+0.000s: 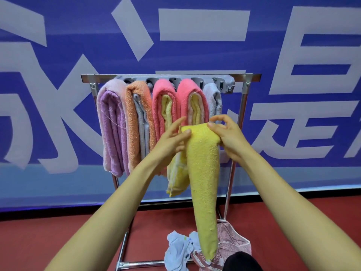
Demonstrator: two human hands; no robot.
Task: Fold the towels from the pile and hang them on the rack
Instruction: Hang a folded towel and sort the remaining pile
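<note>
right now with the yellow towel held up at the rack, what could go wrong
The left hand and right hand only pinch the yellow towel at its top, so its fold may slip open. The rack looks full; pushing it in could drag the grey towel off.

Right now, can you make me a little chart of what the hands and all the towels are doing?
hands: left grip and right grip pinch the top of the yellow towel
yellow towel: folded over, hanging down in front of the rack
on the rack: purple towel, orange towel, pink towel, second pink towel, grey towel
on the floor: light blue cloth and pink patterned cloth, piled by the rack's foot
behind: blue banner with white letters
</note>
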